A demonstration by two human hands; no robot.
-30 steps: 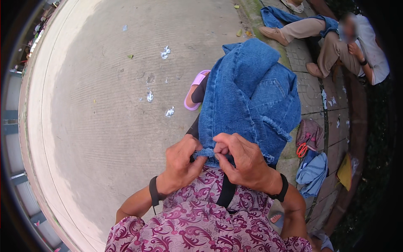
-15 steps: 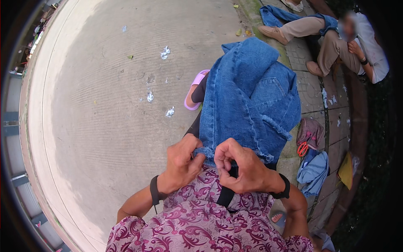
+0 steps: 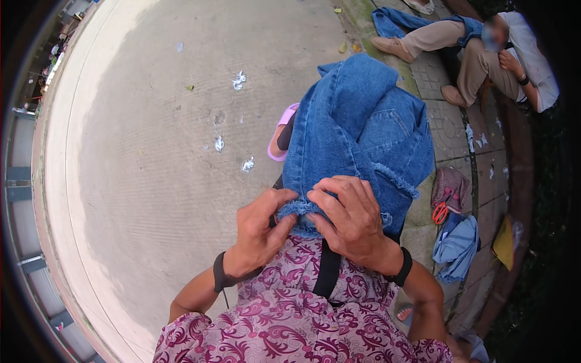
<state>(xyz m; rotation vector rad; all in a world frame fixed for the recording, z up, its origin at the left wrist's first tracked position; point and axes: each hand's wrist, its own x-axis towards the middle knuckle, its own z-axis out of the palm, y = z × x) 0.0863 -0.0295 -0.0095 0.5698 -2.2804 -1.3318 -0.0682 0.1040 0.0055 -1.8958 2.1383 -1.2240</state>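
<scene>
A pair of blue denim jeans [image 3: 339, 133] lies bunched across my lap, its frayed hem toward me. My left hand [image 3: 259, 227] pinches the left end of that frayed edge between thumb and fingers. Close beside it, my right hand [image 3: 357, 221] grips the same edge, thumb beneath and fingers bent over the top. A short stretch of fringed denim shows between the two hands. Whether anything small sits under the right fingers is hidden.
Orange-handled scissors [image 3: 440, 213] rest by a checked cloth bag [image 3: 451, 186] at my right, near folded light-blue denim [image 3: 457, 247] and a yellow item [image 3: 503, 243]. White thread scraps [image 3: 239, 80] dot the concrete [image 3: 151, 199]. Another person [image 3: 493, 72] sits at far right with denim.
My right hand has moved up onto the frayed edge and taken hold of it; before, its fingers were curled just below. The left hand keeps its pinch.
</scene>
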